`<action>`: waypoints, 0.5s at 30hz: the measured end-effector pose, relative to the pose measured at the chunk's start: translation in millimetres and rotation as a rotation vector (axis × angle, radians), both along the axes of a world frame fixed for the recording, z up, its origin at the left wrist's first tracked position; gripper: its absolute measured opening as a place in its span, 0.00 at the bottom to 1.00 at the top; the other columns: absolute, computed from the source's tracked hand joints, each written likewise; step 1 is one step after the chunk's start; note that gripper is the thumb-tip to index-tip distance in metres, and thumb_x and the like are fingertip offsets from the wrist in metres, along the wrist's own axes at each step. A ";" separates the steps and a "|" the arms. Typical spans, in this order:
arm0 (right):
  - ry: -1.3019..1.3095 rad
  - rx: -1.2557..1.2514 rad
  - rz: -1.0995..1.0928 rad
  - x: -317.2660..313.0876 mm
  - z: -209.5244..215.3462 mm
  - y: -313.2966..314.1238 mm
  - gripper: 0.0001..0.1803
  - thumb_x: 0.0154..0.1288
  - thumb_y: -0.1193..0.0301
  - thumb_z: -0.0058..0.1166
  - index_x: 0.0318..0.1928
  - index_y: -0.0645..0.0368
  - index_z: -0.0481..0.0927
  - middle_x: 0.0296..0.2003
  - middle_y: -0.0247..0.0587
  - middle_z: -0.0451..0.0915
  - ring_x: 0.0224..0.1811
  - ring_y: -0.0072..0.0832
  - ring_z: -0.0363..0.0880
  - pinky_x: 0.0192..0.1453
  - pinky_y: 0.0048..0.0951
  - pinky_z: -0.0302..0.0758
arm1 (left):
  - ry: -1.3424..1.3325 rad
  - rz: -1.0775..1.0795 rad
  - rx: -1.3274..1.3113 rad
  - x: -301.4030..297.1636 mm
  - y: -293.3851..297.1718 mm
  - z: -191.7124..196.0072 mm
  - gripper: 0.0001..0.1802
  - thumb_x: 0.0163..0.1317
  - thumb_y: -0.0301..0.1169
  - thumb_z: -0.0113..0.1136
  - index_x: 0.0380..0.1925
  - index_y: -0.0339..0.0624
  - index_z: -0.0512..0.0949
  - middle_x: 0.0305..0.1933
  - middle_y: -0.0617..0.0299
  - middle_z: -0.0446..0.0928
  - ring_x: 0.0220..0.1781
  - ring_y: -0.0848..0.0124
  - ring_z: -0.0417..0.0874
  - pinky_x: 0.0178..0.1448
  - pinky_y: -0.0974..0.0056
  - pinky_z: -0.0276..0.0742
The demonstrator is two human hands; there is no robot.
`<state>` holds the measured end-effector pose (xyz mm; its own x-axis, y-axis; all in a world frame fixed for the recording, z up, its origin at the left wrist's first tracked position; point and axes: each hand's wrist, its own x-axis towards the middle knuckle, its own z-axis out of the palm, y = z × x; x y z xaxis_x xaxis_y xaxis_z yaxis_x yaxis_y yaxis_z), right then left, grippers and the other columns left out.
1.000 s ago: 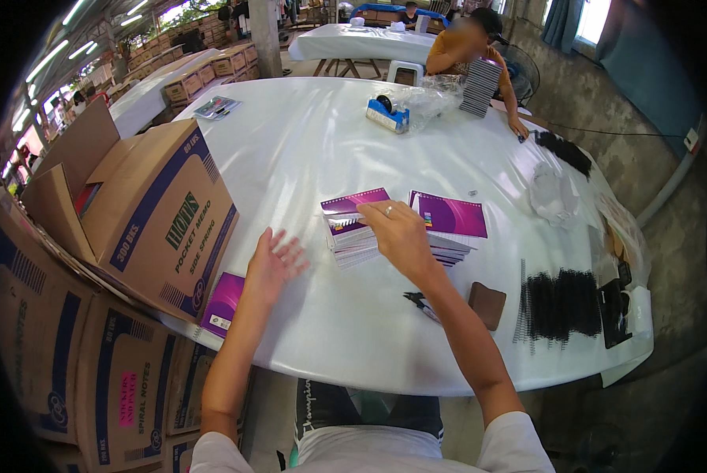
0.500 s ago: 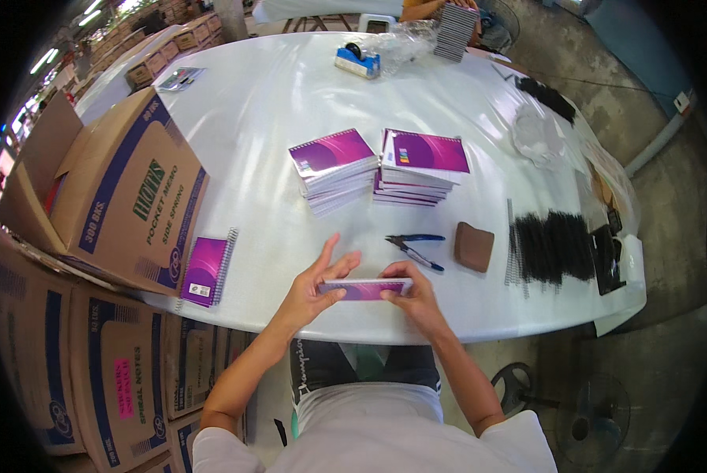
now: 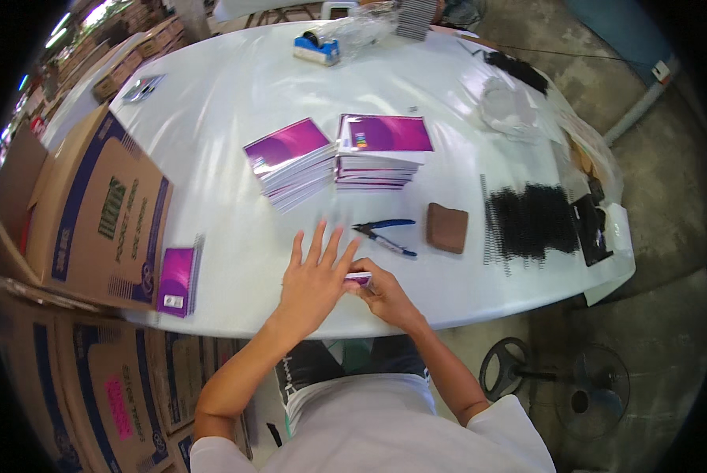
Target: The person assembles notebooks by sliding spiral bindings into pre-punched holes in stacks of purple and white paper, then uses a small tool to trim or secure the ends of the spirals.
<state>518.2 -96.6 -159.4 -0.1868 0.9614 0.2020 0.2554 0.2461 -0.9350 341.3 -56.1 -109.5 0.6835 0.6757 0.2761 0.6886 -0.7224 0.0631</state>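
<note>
My left hand (image 3: 316,276) lies flat with fingers spread on top of a small purple notebook (image 3: 359,277) near the front edge of the white table (image 3: 212,94). My right hand (image 3: 383,296) grips that notebook's right end; most of it is hidden under my hands. Two stacks of purple notebooks sit further back: a slanted stack (image 3: 290,162) on the left and a straight stack (image 3: 381,150) on the right. Blue-handled pliers (image 3: 385,232) lie just beyond my right hand.
A brown pad (image 3: 446,227) and a pile of black spiral coils (image 3: 531,221) lie to the right. A bound purple notebook (image 3: 177,280) rests at the table's left edge beside open cardboard boxes (image 3: 93,213). A blue tape dispenser (image 3: 316,49) stands far back. A fan (image 3: 574,386) sits on the floor.
My right hand took a notebook off the stacks and brought it to the near table edge. Both hands came together on it, and my left hand now presses flat on it.
</note>
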 end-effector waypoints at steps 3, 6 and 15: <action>-0.088 0.108 -0.072 61.4 16.4 17.9 0.18 0.56 0.83 0.61 0.48 0.62 0.77 0.43 0.39 0.81 0.45 0.30 0.80 0.52 0.29 0.76 | 0.070 -0.003 -0.326 -3.3 3.0 13.3 0.33 0.66 0.49 0.54 0.70 0.55 0.63 0.58 0.55 0.78 0.52 0.53 0.81 0.54 0.49 0.75; -0.361 0.218 -0.667 166.6 22.0 52.3 0.07 0.56 0.77 0.62 0.37 0.63 0.82 0.33 0.45 0.83 0.36 0.35 0.82 0.40 0.31 0.77 | 0.086 -0.065 -0.467 -6.8 0.5 28.1 0.28 0.69 0.48 0.51 0.67 0.60 0.66 0.52 0.55 0.82 0.38 0.55 0.86 0.39 0.52 0.80; -1.252 0.127 -0.948 259.6 -12.7 112.9 0.13 0.62 0.64 0.60 0.39 0.62 0.82 0.34 0.49 0.81 0.43 0.46 0.81 0.48 0.46 0.75 | 0.033 -0.066 -0.454 -3.2 -3.1 21.2 0.28 0.69 0.50 0.50 0.68 0.62 0.65 0.57 0.55 0.79 0.42 0.53 0.86 0.39 0.53 0.81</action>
